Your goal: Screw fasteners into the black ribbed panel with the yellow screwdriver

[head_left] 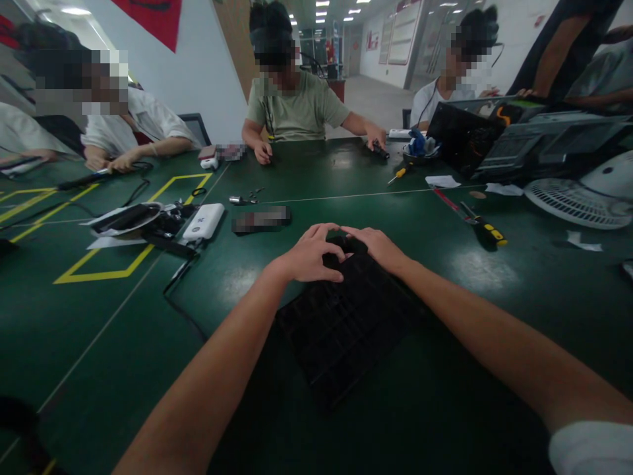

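A flat black plastic panel [346,316] with a grid of ribs lies turned at an angle on the green table in front of me. At its far corner, my left hand [311,254] bends its fingers over a small dark part [352,245], the thumb lower and apart from them. My right hand [380,249] curls over the same corner from the right, fingertips close to those of the left. Between the hands the dark part blends into the panel, so its kind and exact contact are unclear.
Right of my hands lie a yellow-black screwdriver [489,232] and a white fan grille [568,204]. A white power bank [204,222], cables and a blurred dark box [262,219] lie left. Small metal bits [242,199] sit beyond. Several people work around the green table [237,396].
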`<state>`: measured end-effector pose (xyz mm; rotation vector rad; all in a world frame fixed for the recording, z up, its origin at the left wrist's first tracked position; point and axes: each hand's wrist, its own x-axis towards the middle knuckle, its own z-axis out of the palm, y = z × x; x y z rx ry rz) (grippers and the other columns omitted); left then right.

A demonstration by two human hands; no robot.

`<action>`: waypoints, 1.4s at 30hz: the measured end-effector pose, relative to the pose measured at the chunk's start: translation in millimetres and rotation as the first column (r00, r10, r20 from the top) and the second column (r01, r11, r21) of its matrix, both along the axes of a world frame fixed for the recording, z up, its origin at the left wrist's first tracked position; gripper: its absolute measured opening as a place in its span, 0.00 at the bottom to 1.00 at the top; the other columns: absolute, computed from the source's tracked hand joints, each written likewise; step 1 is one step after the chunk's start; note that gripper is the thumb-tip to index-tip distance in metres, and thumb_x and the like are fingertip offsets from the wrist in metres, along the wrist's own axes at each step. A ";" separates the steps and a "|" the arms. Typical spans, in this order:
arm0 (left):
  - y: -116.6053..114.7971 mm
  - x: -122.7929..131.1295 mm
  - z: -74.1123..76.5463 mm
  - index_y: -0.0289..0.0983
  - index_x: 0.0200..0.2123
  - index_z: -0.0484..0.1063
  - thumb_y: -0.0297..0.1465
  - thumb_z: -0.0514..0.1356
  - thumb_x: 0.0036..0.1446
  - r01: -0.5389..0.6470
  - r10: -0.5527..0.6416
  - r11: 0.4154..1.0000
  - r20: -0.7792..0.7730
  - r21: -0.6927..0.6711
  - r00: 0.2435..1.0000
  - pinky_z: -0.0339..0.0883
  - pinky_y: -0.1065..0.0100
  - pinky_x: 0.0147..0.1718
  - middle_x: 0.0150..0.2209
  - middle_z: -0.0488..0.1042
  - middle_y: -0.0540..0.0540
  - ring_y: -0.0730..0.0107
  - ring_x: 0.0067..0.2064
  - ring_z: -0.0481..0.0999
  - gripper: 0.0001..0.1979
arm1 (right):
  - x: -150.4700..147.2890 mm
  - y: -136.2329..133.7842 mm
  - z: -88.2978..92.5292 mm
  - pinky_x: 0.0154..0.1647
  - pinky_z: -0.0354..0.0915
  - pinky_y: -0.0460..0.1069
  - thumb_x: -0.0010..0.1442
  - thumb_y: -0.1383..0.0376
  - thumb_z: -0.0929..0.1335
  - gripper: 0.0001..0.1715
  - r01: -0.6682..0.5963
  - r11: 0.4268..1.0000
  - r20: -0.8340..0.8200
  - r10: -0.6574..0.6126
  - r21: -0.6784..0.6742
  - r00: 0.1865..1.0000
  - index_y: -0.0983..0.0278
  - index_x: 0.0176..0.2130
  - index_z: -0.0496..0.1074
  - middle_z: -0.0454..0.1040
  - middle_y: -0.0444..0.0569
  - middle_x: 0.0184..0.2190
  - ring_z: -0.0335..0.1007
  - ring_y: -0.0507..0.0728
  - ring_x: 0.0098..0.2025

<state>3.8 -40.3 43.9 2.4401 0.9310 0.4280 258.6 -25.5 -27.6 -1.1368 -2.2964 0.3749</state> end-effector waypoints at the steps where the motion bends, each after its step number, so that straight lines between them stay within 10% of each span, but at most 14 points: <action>1: 0.0 0.3 -0.5 0.47 0.40 0.86 0.42 0.78 0.47 0.017 -0.017 1.000 -0.026 0.012 1.000 0.47 0.37 0.75 0.70 0.66 0.42 0.36 0.77 0.54 0.16 | -0.4 -0.5 -0.6 0.63 0.68 0.64 0.71 0.50 0.69 0.38 -0.016 1.000 -0.021 0.016 -0.020 1.000 0.57 0.73 0.68 0.82 0.54 0.59 0.77 0.67 0.59; 12: 5.5 -6.4 -13.0 0.43 0.40 0.81 0.41 0.73 0.56 0.016 -0.024 0.999 -0.217 -0.039 0.976 0.36 0.34 0.77 0.74 0.66 0.42 0.44 0.76 0.63 0.12 | 50.9 17.9 3.1 0.54 0.75 0.64 0.63 0.61 0.69 0.35 0.457 0.886 -0.193 -0.437 0.075 0.879 0.66 0.67 0.73 0.82 0.60 0.55 0.79 0.67 0.50; 22: 6.9 -7.5 -15.3 0.42 0.34 0.78 0.39 0.74 0.54 0.005 -0.015 0.999 -0.184 -0.054 0.983 0.34 0.34 0.77 0.72 0.69 0.43 0.45 0.74 0.64 0.11 | 179.4 18.2 26.1 0.64 0.60 0.73 0.69 0.56 0.62 0.36 0.953 0.274 0.020 -0.962 0.134 0.273 0.70 0.69 0.71 0.68 0.69 0.69 0.61 0.80 0.69; 29: 7.5 -7.9 -17.9 0.42 0.33 0.78 0.40 0.74 0.55 0.003 -0.008 1.000 -0.199 -0.025 0.980 0.37 0.34 0.77 0.72 0.69 0.45 0.44 0.74 0.65 0.11 | 198.9 31.4 25.7 0.65 0.59 0.73 0.74 0.44 0.54 0.46 0.964 0.263 0.502 -0.831 -0.026 0.240 0.72 0.68 0.74 0.70 0.74 0.67 0.64 0.81 0.68; 42: 4.0 -6.8 -14.7 0.42 0.31 0.77 0.39 0.74 0.54 -0.011 -0.001 0.998 -0.197 -0.060 0.980 0.36 0.35 0.77 0.72 0.69 0.45 0.44 0.74 0.64 0.11 | 201.8 49.6 28.9 0.69 0.54 0.75 0.70 0.39 0.56 0.50 0.972 0.234 0.572 -0.796 -0.010 0.197 0.70 0.71 0.69 0.63 0.75 0.72 0.59 0.82 0.71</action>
